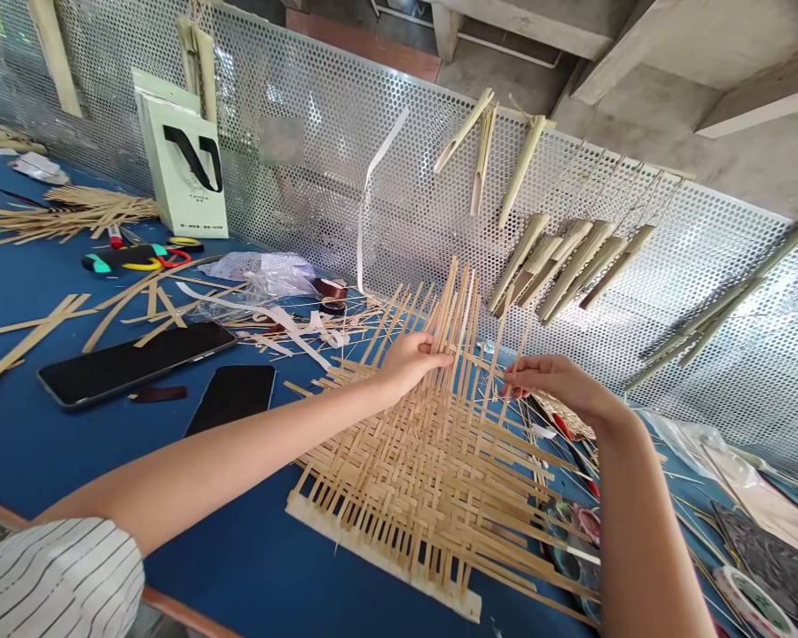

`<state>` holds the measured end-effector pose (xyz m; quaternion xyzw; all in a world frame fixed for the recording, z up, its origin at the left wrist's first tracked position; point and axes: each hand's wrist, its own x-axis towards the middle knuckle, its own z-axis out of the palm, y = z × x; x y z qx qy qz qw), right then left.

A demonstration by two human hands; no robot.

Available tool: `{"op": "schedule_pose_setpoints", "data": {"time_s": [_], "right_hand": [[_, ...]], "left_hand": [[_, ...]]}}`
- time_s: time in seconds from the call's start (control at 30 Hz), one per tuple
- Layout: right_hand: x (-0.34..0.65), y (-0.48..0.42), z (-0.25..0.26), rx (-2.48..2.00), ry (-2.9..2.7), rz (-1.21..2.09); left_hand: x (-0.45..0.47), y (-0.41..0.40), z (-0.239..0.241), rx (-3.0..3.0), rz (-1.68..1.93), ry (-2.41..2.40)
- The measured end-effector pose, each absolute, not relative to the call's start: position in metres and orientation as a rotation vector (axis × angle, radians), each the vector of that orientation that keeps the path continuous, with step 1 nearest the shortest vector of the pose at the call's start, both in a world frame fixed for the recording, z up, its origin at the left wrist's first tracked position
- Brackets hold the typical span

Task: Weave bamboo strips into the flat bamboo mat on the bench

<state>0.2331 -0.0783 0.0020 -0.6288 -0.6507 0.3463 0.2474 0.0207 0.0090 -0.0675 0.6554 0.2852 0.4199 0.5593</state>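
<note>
A woven mat of thin bamboo strips (405,461) lies on the blue table, its loose strip ends sticking out at the right and far sides. Along its near edge runs a pale flat band (386,554). My left hand (412,359) is closed around a bundle of upright strips (462,310) at the far side of the weave. To the right of that bundle, my right hand (549,383) pinches a single bamboo strip (515,363) between thumb and fingers. The far corner of the mat is partly hidden behind my left hand and the raised strips.
Two dark phones (136,361) lie left of the mat. Beyond them are scissors (166,257), plastic wrapping (266,273), paper ribbon and loose strips. A white paper bag (179,155) stands against the perforated metal panel (332,151), where bamboo pieces hang. A tape roll (754,602) lies at the right.
</note>
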Motion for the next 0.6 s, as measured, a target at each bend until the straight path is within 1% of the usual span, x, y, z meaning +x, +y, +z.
{"op": "schedule_pose_setpoints", "data": {"time_s": [0.3,0.6], "right_hand": [[0.233,-0.0796,0.0046,-1.751,-1.758,0.918],[0.2343,-0.0769,-0.001,-1.629,-1.766,1.01]], "left_hand": [[0.0194,0.0088,-0.0652,1.558,1.008,0.723],[0.021,0.0077,-0.0638,1.44,0.998,0.626]]}}
